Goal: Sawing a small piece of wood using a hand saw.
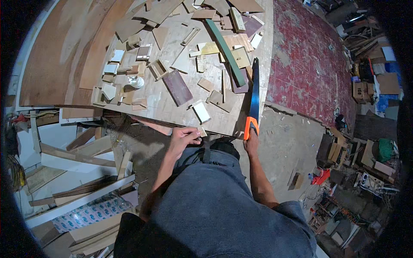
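My right hand (252,141) is closed round the orange handle of a handsaw (254,96), whose dark blade points away from me along the right side of the wooden worktable (150,103). In front of my waist, at the table's near edge, my left hand (184,139) pinches a small pale piece of wood (202,132). A little beyond that hand lies a white-topped wood block (201,112). Left of the saw blade, a long green strip (224,51) lies slanted across several offcuts.
Many wood scraps cover the table, with a purple-brown board (177,88) and a small white container (136,81) among them. Large brown sheets (56,56) stretch along the left. Stacked boards (81,150) fill the lower left. A red worn surface (307,60) lies to the right.
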Demonstrator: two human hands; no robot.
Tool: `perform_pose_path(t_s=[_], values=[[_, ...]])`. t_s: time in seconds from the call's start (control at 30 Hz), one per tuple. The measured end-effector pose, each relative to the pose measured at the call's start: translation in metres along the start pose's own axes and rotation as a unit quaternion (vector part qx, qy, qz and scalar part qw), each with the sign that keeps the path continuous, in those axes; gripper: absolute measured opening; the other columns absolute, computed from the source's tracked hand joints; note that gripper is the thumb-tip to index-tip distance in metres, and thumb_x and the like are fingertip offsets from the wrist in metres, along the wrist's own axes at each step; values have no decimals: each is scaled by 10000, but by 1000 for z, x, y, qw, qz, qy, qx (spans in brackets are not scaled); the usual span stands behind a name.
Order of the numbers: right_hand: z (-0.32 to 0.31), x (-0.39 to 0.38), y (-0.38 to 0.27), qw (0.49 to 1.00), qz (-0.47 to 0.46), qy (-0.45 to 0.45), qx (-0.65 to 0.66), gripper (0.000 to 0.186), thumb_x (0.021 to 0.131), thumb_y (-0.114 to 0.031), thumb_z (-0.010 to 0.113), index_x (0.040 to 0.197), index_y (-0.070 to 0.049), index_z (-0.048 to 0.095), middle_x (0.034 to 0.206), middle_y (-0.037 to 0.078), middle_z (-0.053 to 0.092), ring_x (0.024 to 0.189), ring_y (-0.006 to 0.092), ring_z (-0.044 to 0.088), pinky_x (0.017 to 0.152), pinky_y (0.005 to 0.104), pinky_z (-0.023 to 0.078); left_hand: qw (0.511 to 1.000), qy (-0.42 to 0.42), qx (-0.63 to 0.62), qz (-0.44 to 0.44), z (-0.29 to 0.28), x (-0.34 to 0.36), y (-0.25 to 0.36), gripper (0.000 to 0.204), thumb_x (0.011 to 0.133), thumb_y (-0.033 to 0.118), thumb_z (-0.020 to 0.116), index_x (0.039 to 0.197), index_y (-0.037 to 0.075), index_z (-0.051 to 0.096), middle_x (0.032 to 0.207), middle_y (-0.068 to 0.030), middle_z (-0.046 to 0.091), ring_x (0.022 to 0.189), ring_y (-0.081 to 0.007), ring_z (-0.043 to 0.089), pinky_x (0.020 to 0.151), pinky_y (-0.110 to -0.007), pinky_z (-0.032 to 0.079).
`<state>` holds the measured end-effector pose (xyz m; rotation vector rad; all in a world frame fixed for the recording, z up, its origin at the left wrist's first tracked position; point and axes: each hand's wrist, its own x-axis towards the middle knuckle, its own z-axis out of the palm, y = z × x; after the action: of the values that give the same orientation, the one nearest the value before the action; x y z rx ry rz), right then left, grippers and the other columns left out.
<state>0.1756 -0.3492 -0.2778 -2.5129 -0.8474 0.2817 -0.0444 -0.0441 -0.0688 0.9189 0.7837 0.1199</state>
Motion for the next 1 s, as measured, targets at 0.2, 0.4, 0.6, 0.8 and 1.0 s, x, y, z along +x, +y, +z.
perform_pose_path(t_s=[0.2, 0.4, 0.6, 0.8, 1.0], values=[[20, 7, -19, 999, 44, 13, 24, 428, 813, -52, 679, 1201, -17, 502, 1069, 280, 621, 1040, 475, 591, 867, 535, 478, 999, -7, 11, -29, -18, -10, 8, 201, 953, 107, 688, 1048, -64, 736, 950, -103, 724, 783, -149, 688, 699, -277, 608], [28, 20, -19, 994, 55, -70, -66, 492, 762, -88, 740, 1173, 8, 487, 1072, 253, 584, 1042, 448, 579, 906, 535, 486, 999, -24, -21, -14, -12, -7, 15, 172, 957, 108, 676, 990, -48, 740, 924, -92, 718, 785, -152, 692, 707, -283, 600], [3, 23, -57, 991, 65, -79, -82, 473, 744, -199, 794, 1118, -4, 579, 1114, 263, 574, 1052, 466, 579, 895, 545, 505, 1000, -22, -15, 9, -5, -6, 10, 170, 962, 91, 664, 1021, -57, 722, 924, -107, 719, 776, -163, 701, 705, -280, 605], [-63, 27, -168, 929, 79, -149, 330, 331, 957, -235, 700, 1157, 26, 660, 1038, 159, 709, 889, 235, 692, 781, 378, 571, 999, -17, 22, 40, 13, -6, 1, 175, 951, 79, 681, 1021, -71, 734, 952, -111, 722, 820, -168, 708, 697, -286, 609], [-123, 8, -246, 833, 58, -142, 531, 167, 944, -63, 710, 1085, 26, 709, 896, 54, 728, 769, 104, 669, 674, 242, 543, 976, -81, 163, 119, 34, -8, 4, 178, 953, 69, 678, 1047, -64, 749, 971, -127, 727, 810, -164, 714, 663, -278, 603]])
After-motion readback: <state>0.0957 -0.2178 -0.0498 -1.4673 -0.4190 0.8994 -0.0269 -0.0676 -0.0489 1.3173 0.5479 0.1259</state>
